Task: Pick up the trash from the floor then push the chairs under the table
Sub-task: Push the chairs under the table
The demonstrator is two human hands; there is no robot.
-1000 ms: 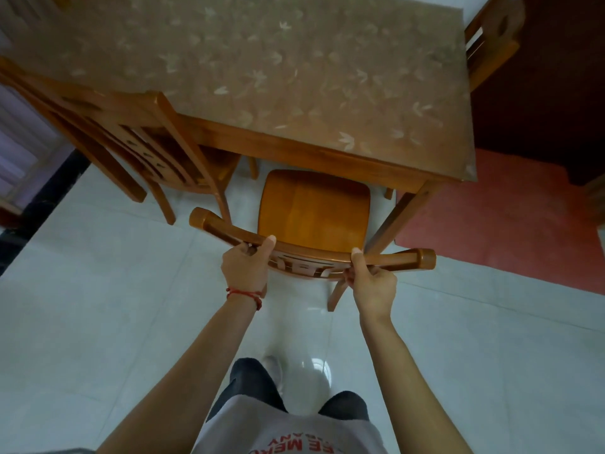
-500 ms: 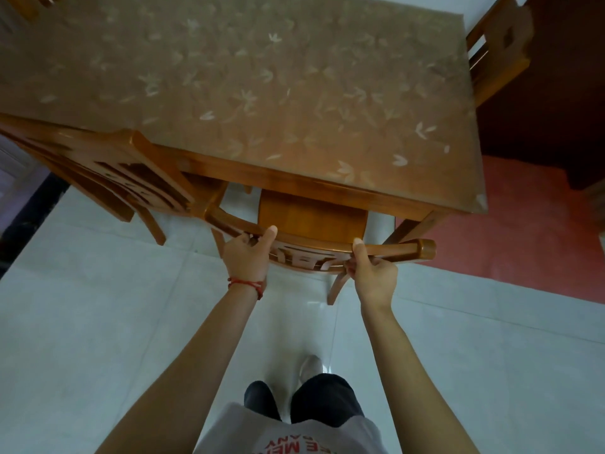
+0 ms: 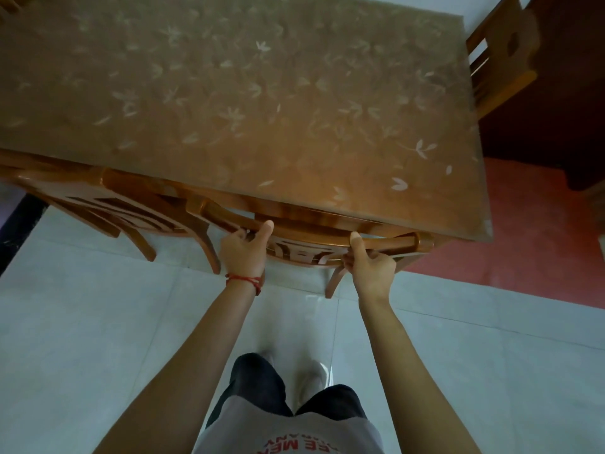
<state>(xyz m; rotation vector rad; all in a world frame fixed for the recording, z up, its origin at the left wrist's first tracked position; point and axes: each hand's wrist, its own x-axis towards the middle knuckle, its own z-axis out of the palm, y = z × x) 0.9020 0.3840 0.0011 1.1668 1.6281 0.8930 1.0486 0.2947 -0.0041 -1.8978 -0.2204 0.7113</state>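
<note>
A wooden chair (image 3: 314, 239) stands tucked against the front edge of the wooden table (image 3: 248, 103), its seat hidden beneath the top. My left hand (image 3: 244, 249) grips the chair's curved top rail on the left, thumb up over the rail. My right hand (image 3: 370, 265) grips the same rail on the right, thumb pressed on top. A second wooden chair (image 3: 124, 214) stands to the left, also close under the table edge. No trash shows on the floor.
The table wears a clear cover with a leaf pattern. A third chair (image 3: 497, 54) stands at the far right end. A red mat (image 3: 537, 237) lies on the right. Pale floor tiles (image 3: 82, 322) stretch around my feet.
With both hands on its rail, the chair has slid forward until its seat went out of sight beneath the table. I stepped closer to the table.
</note>
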